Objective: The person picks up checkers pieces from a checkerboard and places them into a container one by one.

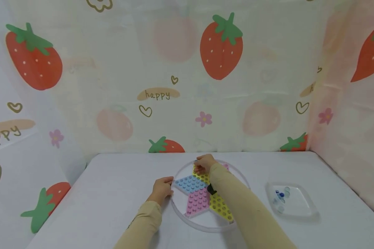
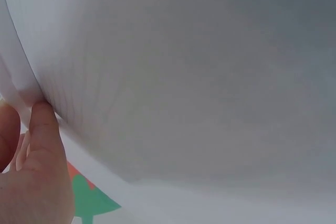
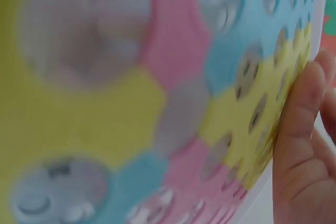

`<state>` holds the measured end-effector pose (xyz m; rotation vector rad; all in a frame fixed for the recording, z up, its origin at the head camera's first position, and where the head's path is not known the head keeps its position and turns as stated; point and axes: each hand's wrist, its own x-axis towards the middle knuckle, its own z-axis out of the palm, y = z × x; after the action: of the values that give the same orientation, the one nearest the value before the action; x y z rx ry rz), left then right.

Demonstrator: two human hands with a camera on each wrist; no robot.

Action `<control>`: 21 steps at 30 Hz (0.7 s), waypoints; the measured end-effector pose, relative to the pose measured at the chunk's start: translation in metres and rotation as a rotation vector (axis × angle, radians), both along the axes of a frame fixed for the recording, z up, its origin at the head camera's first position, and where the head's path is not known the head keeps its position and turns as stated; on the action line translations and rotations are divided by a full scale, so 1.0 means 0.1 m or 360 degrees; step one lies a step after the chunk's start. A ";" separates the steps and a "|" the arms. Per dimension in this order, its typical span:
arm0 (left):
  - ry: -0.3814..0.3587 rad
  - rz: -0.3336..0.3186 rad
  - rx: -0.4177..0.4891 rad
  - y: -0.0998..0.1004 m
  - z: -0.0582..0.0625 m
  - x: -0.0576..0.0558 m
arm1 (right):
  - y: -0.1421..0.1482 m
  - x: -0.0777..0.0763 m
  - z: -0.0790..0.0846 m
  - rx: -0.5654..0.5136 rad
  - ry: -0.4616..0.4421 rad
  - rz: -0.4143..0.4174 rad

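Note:
A round board (image 1: 187, 221) with a clear rim and a star of yellow, blue and pink sections full of round holes lies on the table. My left hand (image 1: 162, 190) is at its left edge; the fingertips touch the outside of the rim (image 2: 92, 158) in the left wrist view. Reaching over the board, my right hand (image 1: 205, 164) is at the far yellow section (image 1: 202, 177) with bent fingers. In the right wrist view the thumb (image 3: 302, 114) lies close to the board's surface. Whether anything sits between those fingers is hidden.
To the right stands a shallow clear tray (image 1: 311, 207) with several blue and clear glass marbles (image 1: 281, 195) on its left side. The white table (image 1: 124, 173) meets a hanging cloth (image 1: 124, 69) with strawberry prints at the back and sides.

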<state>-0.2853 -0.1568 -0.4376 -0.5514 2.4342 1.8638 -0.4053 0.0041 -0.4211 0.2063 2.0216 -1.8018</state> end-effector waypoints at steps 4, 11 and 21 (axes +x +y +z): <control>-0.0001 0.0002 0.0007 -0.01 -0.01 0.00 | -0.02 -0.06 -0.02 0.0096 0.0027 0.0045; 0.0008 0.0019 -0.0011 -0.01 -0.02 -0.02 | -0.04 -0.12 -0.06 0.0163 0.0012 -0.0001; 0.0004 0.0013 -0.0037 0.01 0.01 -0.01 | -0.02 -0.08 -0.03 0.0122 0.0050 -0.0021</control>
<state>-0.2867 -0.1556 -0.4368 -0.5612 2.4619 1.8424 -0.4136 0.0022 -0.4236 0.2161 2.1182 -1.7471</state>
